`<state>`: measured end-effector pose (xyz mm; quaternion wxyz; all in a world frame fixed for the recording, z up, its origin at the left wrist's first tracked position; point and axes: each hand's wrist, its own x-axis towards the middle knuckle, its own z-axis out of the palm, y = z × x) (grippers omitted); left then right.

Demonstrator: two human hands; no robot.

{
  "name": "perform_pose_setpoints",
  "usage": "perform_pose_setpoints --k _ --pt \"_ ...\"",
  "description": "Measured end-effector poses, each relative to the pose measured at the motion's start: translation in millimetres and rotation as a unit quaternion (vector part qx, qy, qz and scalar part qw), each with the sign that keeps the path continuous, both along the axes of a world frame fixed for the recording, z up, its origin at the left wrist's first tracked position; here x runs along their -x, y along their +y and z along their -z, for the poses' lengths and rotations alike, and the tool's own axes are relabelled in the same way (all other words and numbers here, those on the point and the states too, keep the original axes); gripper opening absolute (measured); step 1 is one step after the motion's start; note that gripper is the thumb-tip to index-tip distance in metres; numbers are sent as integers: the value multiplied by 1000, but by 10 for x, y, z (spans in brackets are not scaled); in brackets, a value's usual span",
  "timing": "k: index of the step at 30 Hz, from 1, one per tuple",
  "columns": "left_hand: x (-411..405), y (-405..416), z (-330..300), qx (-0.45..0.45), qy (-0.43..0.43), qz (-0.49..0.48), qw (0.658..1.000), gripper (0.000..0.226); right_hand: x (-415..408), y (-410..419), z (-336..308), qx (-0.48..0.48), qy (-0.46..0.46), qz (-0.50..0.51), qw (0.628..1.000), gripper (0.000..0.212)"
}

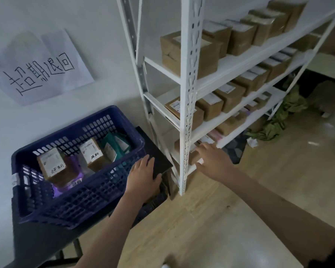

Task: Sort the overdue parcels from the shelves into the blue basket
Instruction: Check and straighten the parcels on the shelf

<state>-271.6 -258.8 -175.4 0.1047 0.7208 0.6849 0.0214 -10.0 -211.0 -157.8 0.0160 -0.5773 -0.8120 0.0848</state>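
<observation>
The blue basket [97, 198] sits at lower left on a dark table. Inside it lie two brown boxes with white labels [51, 165], a purple bag [70, 182] and a teal bag [114, 146]. My left hand [142, 177] rests flat on the table's black corner beside the basket's right end and holds nothing. My right hand [214, 160] reaches with spread fingers to a brown parcel [193, 157] on the lowest shelf of the white rack [189, 93]; its fingertips touch the parcel's near edge. Rows of brown labelled parcels [190, 53] fill the upper shelves.
A paper sign with handwritten characters [41, 68] hangs on the white wall above the basket. Crumpled green material [280, 117] and cardboard lie on the wooden floor at the right behind the rack. A pale tabletop edge [240, 258] shows at the bottom.
</observation>
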Motion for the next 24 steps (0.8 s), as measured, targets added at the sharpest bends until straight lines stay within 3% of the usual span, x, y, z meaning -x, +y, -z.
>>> perform_pose_setpoints --k 13,24 --pt "-1967 106 76 6 0 -22 1000 57 -1773 207 76 -9 27 -27 999 46" --pt "-3554 1262 113 11 -18 -55 998 66 -3241 1429 77 -18 29 -61 998 46"
